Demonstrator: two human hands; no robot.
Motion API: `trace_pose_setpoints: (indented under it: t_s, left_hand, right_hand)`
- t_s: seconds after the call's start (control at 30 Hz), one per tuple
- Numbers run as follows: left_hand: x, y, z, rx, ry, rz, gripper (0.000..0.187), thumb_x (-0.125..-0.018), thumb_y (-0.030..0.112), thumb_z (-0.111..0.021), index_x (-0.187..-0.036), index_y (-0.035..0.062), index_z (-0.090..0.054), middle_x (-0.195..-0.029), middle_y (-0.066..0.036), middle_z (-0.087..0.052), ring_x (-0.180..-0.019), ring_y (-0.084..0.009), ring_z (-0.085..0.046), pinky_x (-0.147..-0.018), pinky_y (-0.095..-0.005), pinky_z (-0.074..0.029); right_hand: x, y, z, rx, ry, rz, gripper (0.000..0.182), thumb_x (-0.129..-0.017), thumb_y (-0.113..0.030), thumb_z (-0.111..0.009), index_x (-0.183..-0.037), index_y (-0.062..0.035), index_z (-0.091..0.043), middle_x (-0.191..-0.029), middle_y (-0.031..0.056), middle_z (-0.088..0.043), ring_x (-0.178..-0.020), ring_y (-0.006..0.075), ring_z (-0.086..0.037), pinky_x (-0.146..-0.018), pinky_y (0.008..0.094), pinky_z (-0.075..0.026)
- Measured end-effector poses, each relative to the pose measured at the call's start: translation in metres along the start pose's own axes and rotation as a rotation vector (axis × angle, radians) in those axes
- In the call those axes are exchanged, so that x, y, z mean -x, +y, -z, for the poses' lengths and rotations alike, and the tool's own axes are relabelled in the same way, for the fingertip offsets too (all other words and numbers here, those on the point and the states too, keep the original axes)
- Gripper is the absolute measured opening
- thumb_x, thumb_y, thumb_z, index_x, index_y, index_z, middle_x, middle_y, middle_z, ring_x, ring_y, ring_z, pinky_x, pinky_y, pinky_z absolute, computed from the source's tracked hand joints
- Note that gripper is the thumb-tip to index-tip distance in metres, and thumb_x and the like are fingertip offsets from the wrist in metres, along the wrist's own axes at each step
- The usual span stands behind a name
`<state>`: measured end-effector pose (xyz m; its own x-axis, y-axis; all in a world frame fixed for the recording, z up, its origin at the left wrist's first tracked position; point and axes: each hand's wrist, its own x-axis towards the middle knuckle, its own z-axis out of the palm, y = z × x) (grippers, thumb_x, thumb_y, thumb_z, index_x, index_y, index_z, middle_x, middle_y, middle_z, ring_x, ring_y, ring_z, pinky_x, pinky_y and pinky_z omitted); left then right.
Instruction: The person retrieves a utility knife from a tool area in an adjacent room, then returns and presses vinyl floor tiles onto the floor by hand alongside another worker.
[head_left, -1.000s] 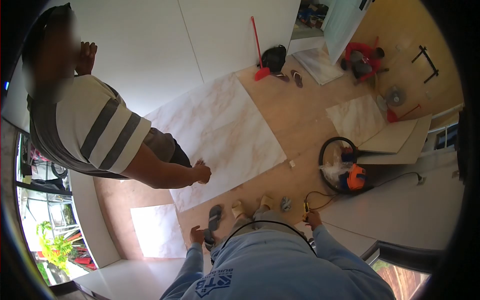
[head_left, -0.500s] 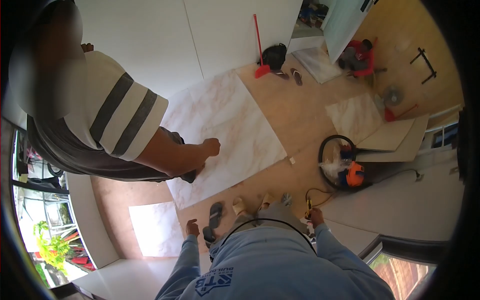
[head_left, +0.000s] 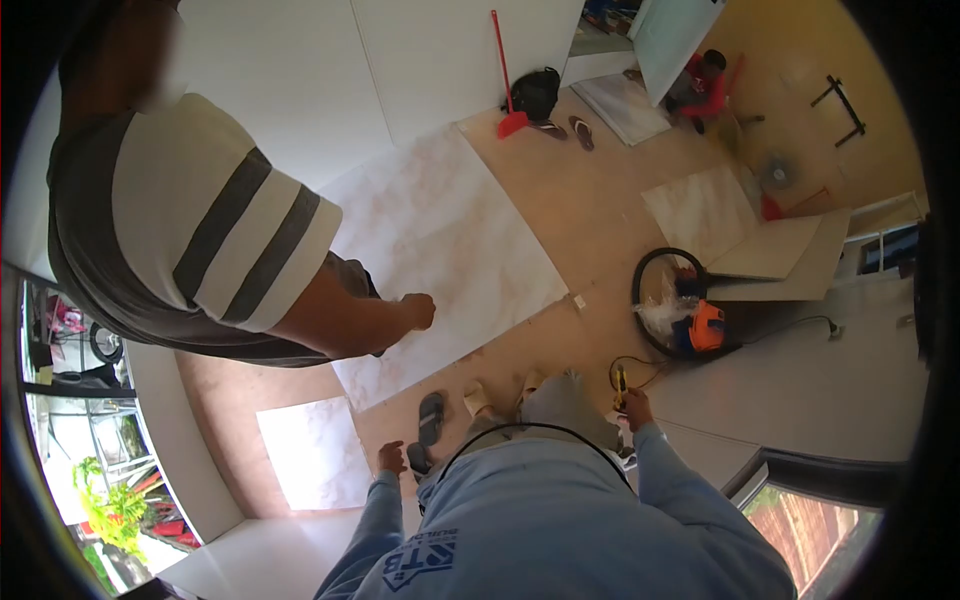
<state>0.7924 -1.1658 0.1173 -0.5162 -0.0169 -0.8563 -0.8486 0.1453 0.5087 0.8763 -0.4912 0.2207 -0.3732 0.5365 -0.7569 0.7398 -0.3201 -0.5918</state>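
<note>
Yellow-and-black tool (head_left: 621, 386) grasped in the right hand (head_left: 636, 408), lower right of centre, above a brown floor (head_left: 540, 190).
The left hand (head_left: 391, 457), lower centre, is released, near dark flat slippers (head_left: 430, 420). Mid-frame lies a large rectangular sheet (head_left: 450, 250), pale with soft brown marbling; a smaller pale sheet (head_left: 310, 455) lies lower left. Right of centre, crumpled clear plastic (head_left: 660, 316) adjoins an orange-and-blue machine (head_left: 707, 326) and looped black hose (head_left: 637, 285). Upper centre: black bag (head_left: 535, 93), contents hidden.
</note>
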Motion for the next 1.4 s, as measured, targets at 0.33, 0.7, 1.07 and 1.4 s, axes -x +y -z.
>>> trace_pose_setpoints:
  t_s: [0.33, 0.7, 1.07, 1.4]
  left_hand:
    - [0.023, 0.034, 0.023, 0.250, 0.252, 0.064, 0.038, -0.098, 0.009, -0.054, -0.135, 0.0076, -0.065, -0.101, -0.013, -0.076, -0.070, -0.0220, -0.066, -0.056, -0.0386, -0.055]
    - [0.020, 0.013, 0.003, 0.324, 0.179, 0.054, 0.048, -0.096, 0.017, -0.063, -0.143, 0.0078, -0.056, -0.098, -0.015, -0.071, -0.068, -0.0296, -0.066, -0.056, -0.0454, -0.057]
    - [0.044, 0.050, -0.062, 0.203, 0.320, 0.081, 0.041, -0.096, 0.009, -0.046, -0.131, 0.0072, -0.067, -0.089, -0.009, -0.065, -0.059, -0.0197, -0.057, -0.051, -0.0387, -0.054]
    - [0.061, 0.050, -0.152, 0.222, 0.279, 0.000, 0.039, -0.101, 0.015, -0.047, -0.135, 0.0090, -0.066, -0.092, -0.009, -0.066, -0.063, -0.0203, -0.060, -0.052, -0.0379, -0.055]
  right_hand:
    - [0.000, 0.020, -0.005, 0.069, -0.039, -0.026, 0.014, -0.094, -0.021, -0.061, -0.100, -0.0124, -0.070, -0.086, 0.0070, -0.072, -0.070, 0.0181, -0.069, -0.052, 0.0357, -0.051]
    - [-0.020, -0.021, -0.030, 0.030, 0.013, 0.006, 0.028, -0.099, -0.026, -0.060, -0.121, -0.0105, -0.067, -0.091, 0.0024, -0.072, -0.070, 0.0163, -0.070, -0.055, 0.0340, -0.052]
    - [-0.066, -0.009, 0.011, 0.078, -0.035, 0.012, 0.042, -0.103, -0.026, -0.058, -0.140, -0.0056, -0.061, -0.101, 0.0089, -0.075, -0.078, 0.0230, -0.075, -0.060, 0.0444, -0.054]
    - [-0.083, -0.033, 0.048, 0.168, -0.184, -0.065, 0.057, -0.105, -0.027, -0.061, -0.154, -0.0008, -0.048, -0.121, 0.0185, -0.072, -0.097, 0.0277, -0.075, -0.074, 0.0450, -0.057]
